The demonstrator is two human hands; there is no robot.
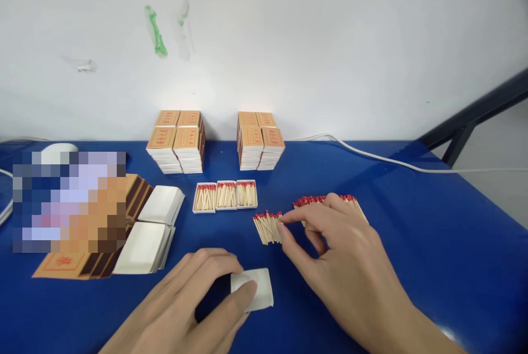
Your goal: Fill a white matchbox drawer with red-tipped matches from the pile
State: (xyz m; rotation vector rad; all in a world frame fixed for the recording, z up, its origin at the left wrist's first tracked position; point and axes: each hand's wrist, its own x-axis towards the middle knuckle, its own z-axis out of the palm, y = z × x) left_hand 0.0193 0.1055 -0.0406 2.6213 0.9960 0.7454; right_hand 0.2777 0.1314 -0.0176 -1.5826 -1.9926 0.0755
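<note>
My left hand (193, 299) grips a small white matchbox tray (262, 288) at the table's front, thumb over its face and fingers at its left edge. The thumb and index finger of my right hand (334, 249) are pinched at the right edge of a small group of matches (266, 228), red heads pointing away from me. Under and behind my right hand lies a larger row of matches (309, 201), partly hidden by it. Three white trays filled with matches (226, 195) stand side by side beyond the small group.
Two blocks of stacked matchboxes (175, 142) (259, 142) stand against the white wall. White trays (142, 247) and flat orange-brown box sleeves (61, 265) lie at left, partly behind a pixelated patch. A white cable (371, 155) runs along the back right of the blue table (412, 222).
</note>
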